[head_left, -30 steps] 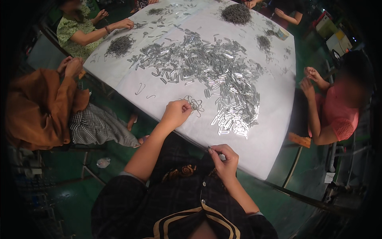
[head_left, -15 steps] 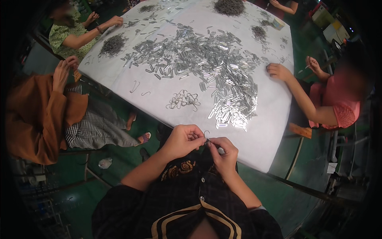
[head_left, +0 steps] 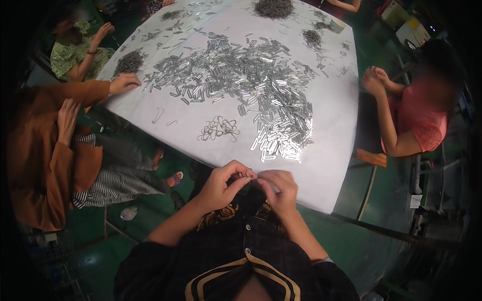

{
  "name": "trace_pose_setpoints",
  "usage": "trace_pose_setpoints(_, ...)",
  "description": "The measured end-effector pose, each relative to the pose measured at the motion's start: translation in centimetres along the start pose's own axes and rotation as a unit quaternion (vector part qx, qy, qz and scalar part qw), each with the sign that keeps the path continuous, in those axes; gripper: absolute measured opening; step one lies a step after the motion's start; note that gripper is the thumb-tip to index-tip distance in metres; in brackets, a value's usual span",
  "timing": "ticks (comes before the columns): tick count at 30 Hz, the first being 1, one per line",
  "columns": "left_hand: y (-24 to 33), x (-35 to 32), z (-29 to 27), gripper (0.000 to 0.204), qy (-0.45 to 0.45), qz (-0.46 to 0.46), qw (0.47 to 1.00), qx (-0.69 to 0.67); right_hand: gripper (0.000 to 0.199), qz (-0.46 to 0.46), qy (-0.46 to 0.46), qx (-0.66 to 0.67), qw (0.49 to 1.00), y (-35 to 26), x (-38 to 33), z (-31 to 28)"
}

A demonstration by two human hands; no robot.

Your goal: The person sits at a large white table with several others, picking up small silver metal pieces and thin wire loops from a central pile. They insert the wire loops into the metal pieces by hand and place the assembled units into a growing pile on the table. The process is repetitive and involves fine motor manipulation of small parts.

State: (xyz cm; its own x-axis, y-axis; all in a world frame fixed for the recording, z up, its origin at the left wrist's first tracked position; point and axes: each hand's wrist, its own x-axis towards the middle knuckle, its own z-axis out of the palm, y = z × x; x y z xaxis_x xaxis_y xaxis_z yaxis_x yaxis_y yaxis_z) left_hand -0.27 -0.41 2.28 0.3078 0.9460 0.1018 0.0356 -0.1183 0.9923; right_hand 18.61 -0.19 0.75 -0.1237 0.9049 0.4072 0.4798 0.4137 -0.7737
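Close to the table's near edge, both my hands are brought together at the fingertips. My left hand point(head_left: 226, 186) is closed in a pinch, thumb against forefinger. Facing it, my right hand point(head_left: 279, 189) also pinches, slightly blurred. Between them is a small metal wire hook, now almost wholly hidden by the fingers. On the white table point(head_left: 196, 153) just beyond lies a small heap of bent wire hooks point(head_left: 218, 129). To its left are a few loose hooks point(head_left: 157, 115). Farther off spreads a large pile of shiny flat metal loops point(head_left: 278, 95).
A co-worker in brown point(head_left: 45, 150) sits at the left, one hand on the table. Behind is a person in patterned green point(head_left: 75, 57). Someone in pink point(head_left: 420, 110) sits at the right. Dark wire heaps point(head_left: 273, 8) and a tub point(head_left: 336, 26) stand farther back.
The hook standing above my fingertips is no longer visible, and my right fingers have curled over. The brown-clad co-worker has reached onto the table; the pink-clad person's hand has left it.
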Motion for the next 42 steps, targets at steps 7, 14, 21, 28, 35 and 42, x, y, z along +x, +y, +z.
trace_pose_setpoints(7, 0.2, -0.4, 0.0, 0.009, -0.017, 0.021, 0.998, 0.048, 0.019, 0.013, 0.047, -0.270, 0.962, 8.5, 1.3, -2.5)
trace_pose_setpoints(14, -0.1, -0.8, 0.2, 0.008, -0.007, 0.061, 0.995, 0.074, 0.009, 0.102, 0.034, -0.227, 0.968, 8.6, 2.5, -2.7)
trace_pose_setpoints(21, -0.4, -1.1, 0.4, 0.009, 0.012, 0.056, 0.996, 0.070, 0.010, 0.232, 0.051, -0.026, 0.971, 7.2, 2.0, -2.2)
trace_pose_setpoints(28, -0.9, -1.1, 0.6, 0.011, 0.009, 0.061, 0.995, 0.077, 0.016, 0.337, -0.040, 0.390, 0.856, 4.8, 1.3, -1.4)
trace_pose_setpoints(35, -0.8, -1.0, 1.0, 0.011, 0.005, 0.062, 0.994, 0.090, 0.014, 0.365, -0.052, 0.420, 0.829, 1.7, 1.4, 0.3)
trace_pose_setpoints(42, -0.8, -1.0, 1.2, 0.012, 0.013, 0.058, 0.994, 0.096, 0.023, 0.327, -0.069, 0.351, 0.875, 1.0, 1.5, 0.6)
